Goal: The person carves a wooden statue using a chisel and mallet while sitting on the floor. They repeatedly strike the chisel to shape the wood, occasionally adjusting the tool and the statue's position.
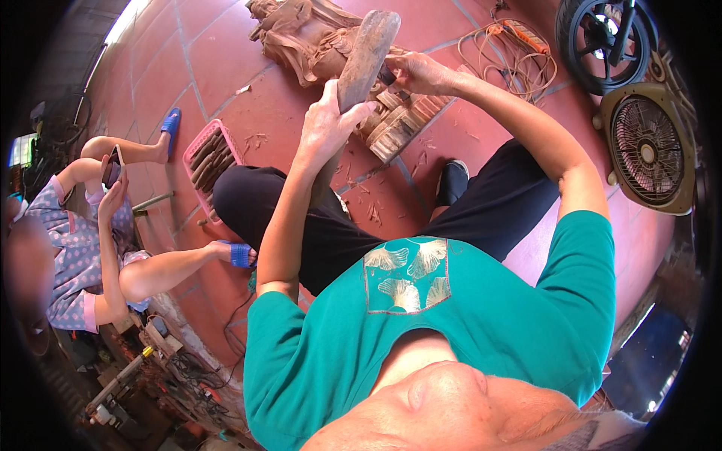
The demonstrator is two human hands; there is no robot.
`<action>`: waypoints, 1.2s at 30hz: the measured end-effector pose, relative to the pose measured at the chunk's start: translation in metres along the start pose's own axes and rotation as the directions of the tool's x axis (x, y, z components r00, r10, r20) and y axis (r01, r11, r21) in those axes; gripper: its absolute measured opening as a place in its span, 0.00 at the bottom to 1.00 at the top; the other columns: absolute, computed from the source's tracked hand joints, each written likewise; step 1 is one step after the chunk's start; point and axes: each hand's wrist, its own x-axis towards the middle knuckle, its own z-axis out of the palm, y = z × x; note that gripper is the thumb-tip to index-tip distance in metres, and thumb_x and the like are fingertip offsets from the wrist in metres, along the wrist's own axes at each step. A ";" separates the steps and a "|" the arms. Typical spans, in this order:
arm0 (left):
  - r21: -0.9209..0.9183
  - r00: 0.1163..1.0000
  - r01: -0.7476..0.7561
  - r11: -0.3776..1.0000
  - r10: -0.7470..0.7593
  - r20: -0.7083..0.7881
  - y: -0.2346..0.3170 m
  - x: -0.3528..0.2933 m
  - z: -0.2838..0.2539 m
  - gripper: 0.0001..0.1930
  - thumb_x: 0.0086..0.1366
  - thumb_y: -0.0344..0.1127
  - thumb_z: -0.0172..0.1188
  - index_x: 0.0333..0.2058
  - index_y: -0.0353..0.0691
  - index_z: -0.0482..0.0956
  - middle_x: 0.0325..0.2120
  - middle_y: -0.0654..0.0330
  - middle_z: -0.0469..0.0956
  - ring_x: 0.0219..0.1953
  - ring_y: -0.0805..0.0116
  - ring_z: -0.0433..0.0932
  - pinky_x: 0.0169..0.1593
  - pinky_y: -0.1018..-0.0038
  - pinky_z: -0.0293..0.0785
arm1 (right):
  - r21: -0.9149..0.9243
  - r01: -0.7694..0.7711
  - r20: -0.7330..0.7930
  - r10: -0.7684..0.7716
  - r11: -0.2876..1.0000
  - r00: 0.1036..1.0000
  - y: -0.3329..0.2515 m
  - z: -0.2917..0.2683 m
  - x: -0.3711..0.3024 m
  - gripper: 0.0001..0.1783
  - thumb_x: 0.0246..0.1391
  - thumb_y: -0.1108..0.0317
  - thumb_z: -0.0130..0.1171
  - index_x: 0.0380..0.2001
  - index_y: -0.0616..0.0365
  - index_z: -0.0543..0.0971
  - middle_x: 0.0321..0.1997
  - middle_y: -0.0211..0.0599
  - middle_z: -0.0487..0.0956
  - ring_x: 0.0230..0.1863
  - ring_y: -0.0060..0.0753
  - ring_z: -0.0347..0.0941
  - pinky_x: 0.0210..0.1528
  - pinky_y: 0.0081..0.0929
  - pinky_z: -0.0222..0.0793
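My left hand (328,124) is wrapped round a long, worn wooden mallet (368,56), its thick end up and its narrower end down past my wrist. Just to the right, my right hand (421,74) is closed on a short dark tool (386,74), partly hidden by the mallet and the fingers; its kind I cannot make out. Both hands are over a carved wooden statue (308,34) that lies on the floor. Its ridged base (391,129) points toward me, and the mallet covers part of its middle.
Wood shavings (368,210) litter the red tiled floor (218,68). Left of my knee stands a pink basket (203,143) of brown wooden pieces. A seated person (83,248) holds a phone (113,167). At right are an orange cord (500,56), a wheel (605,41) and a fan (648,150).
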 end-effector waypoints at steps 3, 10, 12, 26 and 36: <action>-0.152 0.998 0.040 0.988 -0.033 0.052 0.000 -0.004 0.000 0.29 0.62 0.48 0.70 0.53 0.34 0.72 0.30 0.49 0.82 0.28 0.62 0.82 0.34 0.65 0.78 | -0.015 -0.048 -0.030 0.048 0.999 0.998 0.002 0.002 0.002 0.29 0.52 0.72 0.69 0.59 0.52 0.74 0.41 0.44 0.84 0.40 0.45 0.82 0.43 0.41 0.77; -0.253 0.999 -0.028 0.967 0.020 -0.034 0.008 -0.006 0.000 0.28 0.63 0.46 0.70 0.54 0.35 0.73 0.30 0.55 0.83 0.26 0.71 0.80 0.31 0.72 0.77 | 0.168 -0.276 -0.106 0.295 0.947 0.949 0.015 -0.024 -0.009 0.29 0.58 0.73 0.67 0.62 0.50 0.73 0.39 0.33 0.84 0.39 0.24 0.81 0.45 0.30 0.79; -0.255 0.994 -0.088 0.963 0.070 -0.080 0.002 -0.004 0.002 0.28 0.63 0.46 0.71 0.55 0.35 0.73 0.31 0.56 0.83 0.26 0.73 0.79 0.30 0.74 0.77 | 0.195 -0.256 -0.082 0.276 0.947 0.958 0.012 -0.026 -0.013 0.28 0.59 0.73 0.66 0.62 0.51 0.73 0.41 0.32 0.83 0.40 0.23 0.80 0.47 0.30 0.79; -0.302 1.000 -0.017 0.953 0.018 0.000 0.014 -0.007 -0.001 0.27 0.65 0.43 0.69 0.57 0.36 0.71 0.29 0.58 0.81 0.24 0.74 0.77 0.28 0.74 0.76 | 0.279 -0.171 0.151 0.132 0.945 0.980 0.025 -0.017 -0.009 0.37 0.57 0.85 0.39 0.68 0.46 0.67 0.46 0.35 0.82 0.47 0.29 0.84 0.41 0.28 0.81; 0.276 0.999 -0.035 0.961 0.036 0.000 0.008 0.005 0.011 0.30 0.63 0.50 0.68 0.54 0.34 0.70 0.37 0.41 0.84 0.40 0.47 0.85 0.46 0.58 0.79 | 0.137 -0.353 0.316 0.296 0.926 0.901 0.009 -0.015 0.002 0.27 0.60 0.69 0.64 0.63 0.48 0.72 0.46 0.47 0.83 0.44 0.41 0.83 0.49 0.42 0.80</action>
